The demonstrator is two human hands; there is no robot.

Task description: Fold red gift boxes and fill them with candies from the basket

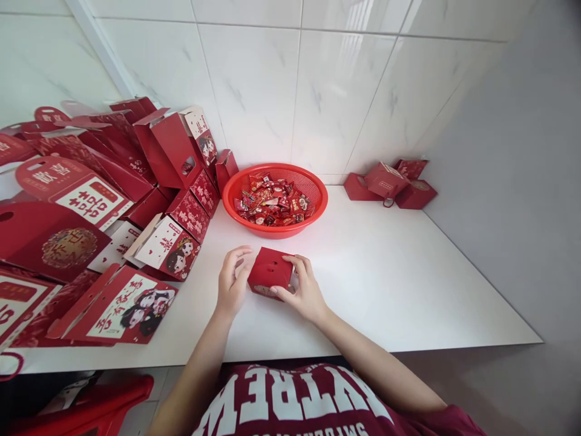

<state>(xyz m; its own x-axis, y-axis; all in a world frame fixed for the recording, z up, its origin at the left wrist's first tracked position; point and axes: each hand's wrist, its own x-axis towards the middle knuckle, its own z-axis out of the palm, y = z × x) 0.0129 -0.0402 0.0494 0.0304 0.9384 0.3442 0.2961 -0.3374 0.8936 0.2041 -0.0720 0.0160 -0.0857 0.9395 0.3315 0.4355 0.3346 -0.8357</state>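
Note:
A small red candy box with a gold print on its front side and small slots in its top is on the white table in front of me. My left hand is curved round the box's left side, its thumb and fingers at the edge. On the other side, my right hand grips the box, with the thumb on the front top edge and the fingers at the right rear corner. Just beyond the box, a red plastic basket holds many small red-wrapped candies.
Many red and white gift boxes crowd the table's left side, some with open tops. A few closed red boxes lie at the back right. A tiled wall bounds the white table behind, a grey panel on the right.

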